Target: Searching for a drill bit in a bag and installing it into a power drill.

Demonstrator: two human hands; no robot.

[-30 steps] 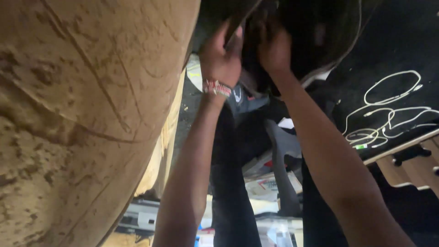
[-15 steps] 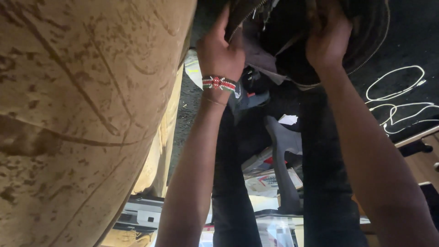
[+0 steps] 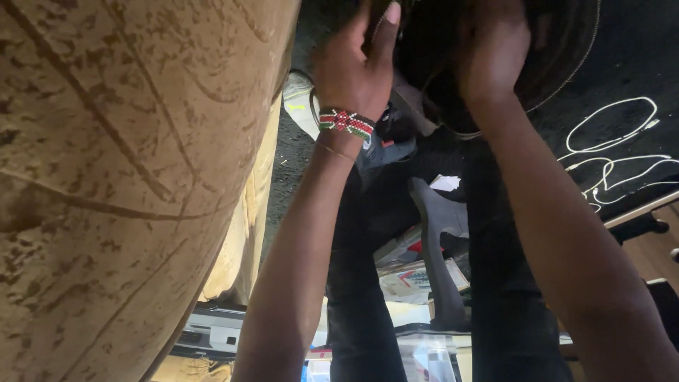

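Both my arms reach up toward a dark round part at the top of the view. My left hand, with a beaded red, white and green wristband, curls its fingers over the part's left edge. My right hand presses on the dark part's middle, fingers closed against it. What lies under the fingers is too dark to make out. A big mud-caked tyre fills the left half of the view, close beside my left arm.
A white cable lies in loops on the dark ground at the right. My dark trousers run down the middle, with a grey tool handle, papers and clear packets behind them. A wooden board sits at the right edge.
Both hands have risen in the view. My right hand has shifted rightward across the dark round part, away from my left hand, which stays on the part's left edge.
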